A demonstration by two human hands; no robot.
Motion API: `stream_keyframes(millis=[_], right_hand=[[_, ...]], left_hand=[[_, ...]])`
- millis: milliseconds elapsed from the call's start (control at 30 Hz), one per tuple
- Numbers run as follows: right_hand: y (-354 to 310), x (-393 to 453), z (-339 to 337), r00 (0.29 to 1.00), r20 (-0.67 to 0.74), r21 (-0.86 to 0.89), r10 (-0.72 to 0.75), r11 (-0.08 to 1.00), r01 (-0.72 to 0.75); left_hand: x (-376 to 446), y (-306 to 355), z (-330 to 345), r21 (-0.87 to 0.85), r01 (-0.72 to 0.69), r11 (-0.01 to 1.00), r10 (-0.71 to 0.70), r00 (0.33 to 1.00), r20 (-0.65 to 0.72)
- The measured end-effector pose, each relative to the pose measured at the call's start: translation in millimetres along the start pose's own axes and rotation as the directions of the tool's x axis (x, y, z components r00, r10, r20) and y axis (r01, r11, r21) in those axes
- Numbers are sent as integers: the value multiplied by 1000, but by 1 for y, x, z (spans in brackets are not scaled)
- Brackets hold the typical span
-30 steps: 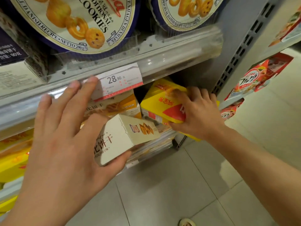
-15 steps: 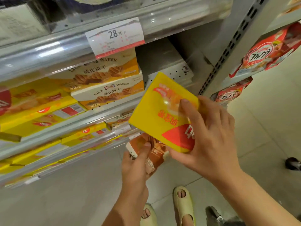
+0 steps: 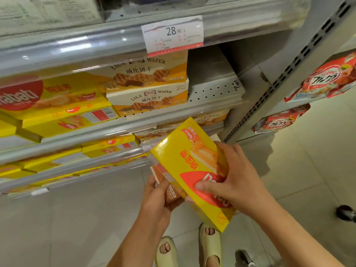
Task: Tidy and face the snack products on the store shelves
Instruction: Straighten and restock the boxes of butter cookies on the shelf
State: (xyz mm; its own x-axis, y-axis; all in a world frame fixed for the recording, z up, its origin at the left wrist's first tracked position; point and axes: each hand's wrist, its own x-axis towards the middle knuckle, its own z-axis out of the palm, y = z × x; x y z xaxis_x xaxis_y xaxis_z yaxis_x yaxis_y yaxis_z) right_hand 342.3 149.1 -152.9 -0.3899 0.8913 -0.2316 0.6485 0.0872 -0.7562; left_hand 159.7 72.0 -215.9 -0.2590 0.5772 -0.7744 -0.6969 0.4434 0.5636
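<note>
My right hand (image 3: 233, 178) grips a flat yellow snack box (image 3: 185, 160) in front of the shelves, tilted with its print upside down. Just below it, my left hand (image 3: 158, 201) holds a smaller brown-and-white wafer box (image 3: 167, 187), mostly hidden behind the yellow one. On the shelf above, two cream-and-orange wafer boxes (image 3: 150, 87) lie stacked. To their right the shelf board (image 3: 213, 89) is bare. More yellow boxes (image 3: 57, 105) fill the left side.
A price tag (image 3: 173, 35) reading 28.90 hangs on the upper shelf rail. A grey upright post (image 3: 285, 74) divides off a bay with red cereal bags (image 3: 327, 78). Lower shelves hold more yellow boxes (image 3: 109, 145). My sandalled feet (image 3: 210, 245) stand on the tiled floor.
The view dropped from the cookie tins to lower shelves. My right hand pulled the yellow box off the shelf and down. My left hand lowered with the small box beneath it.
</note>
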Motion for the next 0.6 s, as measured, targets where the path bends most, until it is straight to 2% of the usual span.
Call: stream_keyframes(millis=[100, 300, 500, 600], right_hand=[[8, -1, 11, 989, 134, 54, 67, 996, -75], [11, -11, 36, 952, 275, 288, 136, 933, -216], [16, -22, 71, 911, 268, 443, 314, 799, -406], [9, -27, 79, 890, 186, 569, 416, 693, -443]], left_hand=[[1, -2, -8, -36, -28, 999, 27, 999, -22], [1, 3, -25, -113, -65, 992, 56, 996, -76], [-6, 4, -40, -186, -106, 977, 91, 992, -87], [-10, 9, -47, -235, -138, 962, 110, 986, -129]])
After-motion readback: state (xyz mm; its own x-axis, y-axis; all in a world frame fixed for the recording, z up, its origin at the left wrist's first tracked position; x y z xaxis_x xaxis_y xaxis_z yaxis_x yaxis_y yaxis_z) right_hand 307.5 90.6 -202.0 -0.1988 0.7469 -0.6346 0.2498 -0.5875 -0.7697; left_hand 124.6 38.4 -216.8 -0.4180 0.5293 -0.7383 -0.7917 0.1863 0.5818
